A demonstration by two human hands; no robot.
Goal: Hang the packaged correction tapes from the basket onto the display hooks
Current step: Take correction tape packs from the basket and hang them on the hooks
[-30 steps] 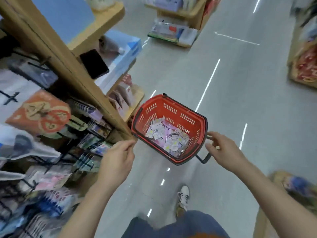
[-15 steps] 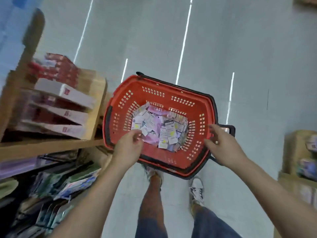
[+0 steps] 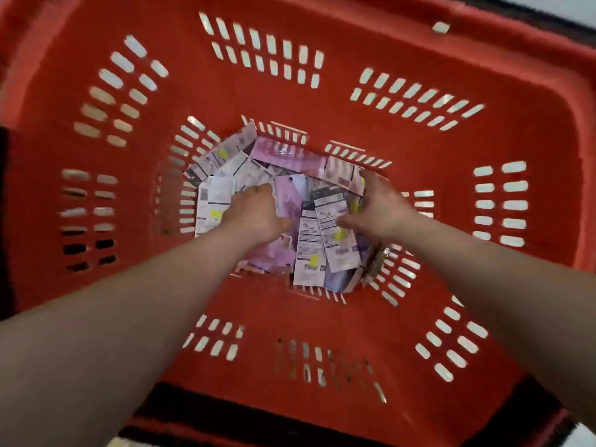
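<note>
Tapes piled in a red basket
Flat carded packs, lilac, pink and white with barcodes and yellow stickers, overlap at all angles on its floor, a few tilted against the slotted walls.

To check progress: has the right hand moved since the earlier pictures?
Yes. The right hand left the basket rim and went down inside, onto the packaged correction tapes.

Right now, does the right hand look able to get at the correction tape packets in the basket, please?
Probably yes: the right hand rests on the packets at the bottom of the basket, with nothing covering them.
</note>
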